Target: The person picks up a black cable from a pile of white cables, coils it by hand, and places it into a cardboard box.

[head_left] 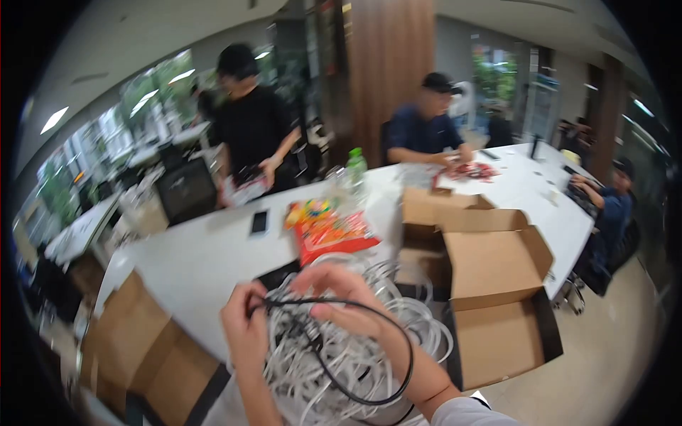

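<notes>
My left hand [245,330] pinches one end of a black cable [369,334], and my right hand [352,298] holds the same cable a little further along. The cable loops down and round under my right wrist. Both hands hover just above a tangled heap of white cables [334,376] that fills the low middle of the view.
An open cardboard box [490,270] stands to the right on the white table [206,255]. Behind the heap lie a red snack bag [330,238], a phone [259,222] and a green-capped bottle [355,167]. Three other people work around the table. Cardboard [142,341] lies at lower left.
</notes>
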Demonstrator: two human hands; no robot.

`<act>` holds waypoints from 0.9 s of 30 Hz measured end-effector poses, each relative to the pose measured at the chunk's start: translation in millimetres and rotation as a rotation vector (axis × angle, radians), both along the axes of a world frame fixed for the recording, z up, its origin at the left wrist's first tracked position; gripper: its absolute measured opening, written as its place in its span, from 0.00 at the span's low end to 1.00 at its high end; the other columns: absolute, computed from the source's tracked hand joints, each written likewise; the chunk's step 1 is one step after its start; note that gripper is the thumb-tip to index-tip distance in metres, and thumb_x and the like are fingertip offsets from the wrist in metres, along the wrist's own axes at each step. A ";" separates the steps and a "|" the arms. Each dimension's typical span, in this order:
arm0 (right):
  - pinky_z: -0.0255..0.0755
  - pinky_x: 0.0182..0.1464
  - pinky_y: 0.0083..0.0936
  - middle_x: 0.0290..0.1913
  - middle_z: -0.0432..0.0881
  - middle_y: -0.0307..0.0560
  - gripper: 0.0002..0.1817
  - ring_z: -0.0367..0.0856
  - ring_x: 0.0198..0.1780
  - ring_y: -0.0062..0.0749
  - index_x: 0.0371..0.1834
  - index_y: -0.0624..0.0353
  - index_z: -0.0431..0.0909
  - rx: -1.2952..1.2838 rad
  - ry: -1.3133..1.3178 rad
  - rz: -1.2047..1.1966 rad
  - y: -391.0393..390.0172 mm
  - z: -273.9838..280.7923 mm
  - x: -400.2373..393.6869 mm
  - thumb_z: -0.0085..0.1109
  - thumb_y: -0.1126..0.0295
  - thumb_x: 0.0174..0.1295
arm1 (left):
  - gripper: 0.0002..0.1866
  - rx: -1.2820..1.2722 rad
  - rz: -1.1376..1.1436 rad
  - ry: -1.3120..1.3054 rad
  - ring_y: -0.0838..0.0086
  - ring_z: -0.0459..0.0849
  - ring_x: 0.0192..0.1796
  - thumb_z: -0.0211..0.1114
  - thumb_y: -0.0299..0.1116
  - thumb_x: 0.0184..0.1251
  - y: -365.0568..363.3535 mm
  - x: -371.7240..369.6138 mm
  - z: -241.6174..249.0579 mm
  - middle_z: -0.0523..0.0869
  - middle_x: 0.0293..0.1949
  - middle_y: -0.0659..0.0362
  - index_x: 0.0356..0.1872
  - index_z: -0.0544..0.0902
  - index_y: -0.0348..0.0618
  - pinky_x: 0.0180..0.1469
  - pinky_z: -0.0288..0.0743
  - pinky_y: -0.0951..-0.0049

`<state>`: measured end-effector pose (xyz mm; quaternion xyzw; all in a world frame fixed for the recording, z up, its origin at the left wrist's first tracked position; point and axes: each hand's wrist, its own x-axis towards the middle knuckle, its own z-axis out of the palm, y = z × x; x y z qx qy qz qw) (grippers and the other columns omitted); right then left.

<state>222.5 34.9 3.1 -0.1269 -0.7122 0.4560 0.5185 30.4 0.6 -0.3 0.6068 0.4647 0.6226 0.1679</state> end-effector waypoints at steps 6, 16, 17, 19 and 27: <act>0.75 0.43 0.29 0.51 0.81 0.52 0.29 0.82 0.47 0.33 0.62 0.64 0.68 0.069 -0.359 -0.236 15.6 -25.8 -35.7 0.66 0.67 0.58 | 0.11 0.020 -0.302 -0.536 0.86 0.56 0.19 0.52 0.41 0.76 3.7 -8.3 1.3 0.62 0.21 0.69 0.36 0.69 0.46 0.22 0.54 0.81; 0.74 0.33 0.23 0.29 0.84 0.47 0.15 0.79 0.27 0.25 0.51 0.63 0.79 0.096 -0.394 -0.042 13.3 -25.5 -39.4 0.62 0.73 0.60 | 0.12 0.137 -0.570 -0.794 0.86 0.55 0.15 0.46 0.43 0.78 2.9 -28.6 1.6 0.69 0.24 0.65 0.40 0.69 0.47 0.21 0.57 0.81; 0.74 0.35 0.24 0.30 0.85 0.46 0.11 0.80 0.29 0.26 0.46 0.62 0.82 0.051 -0.334 -0.081 7.1 -22.9 -43.3 0.62 0.74 0.60 | 0.12 0.122 -0.561 -0.792 0.86 0.55 0.15 0.46 0.43 0.78 3.3 -30.2 2.6 0.70 0.25 0.64 0.40 0.68 0.47 0.21 0.57 0.81; 0.73 0.32 0.24 0.29 0.84 0.48 0.10 0.80 0.28 0.27 0.45 0.62 0.82 0.099 -0.383 -0.100 4.6 -21.3 -46.2 0.63 0.73 0.61 | 0.11 0.100 -0.576 -0.770 0.87 0.55 0.15 0.45 0.43 0.78 3.1 -32.0 3.2 0.73 0.28 0.62 0.40 0.68 0.48 0.21 0.58 0.82; 0.71 0.32 0.24 0.26 0.81 0.50 0.13 0.76 0.26 0.25 0.48 0.64 0.79 0.035 -0.395 0.077 2.7 -21.8 -46.0 0.62 0.70 0.62 | 0.10 0.029 -0.660 -0.662 0.89 0.55 0.15 0.45 0.42 0.79 4.8 -32.8 0.3 0.78 0.36 0.55 0.41 0.68 0.49 0.21 0.60 0.85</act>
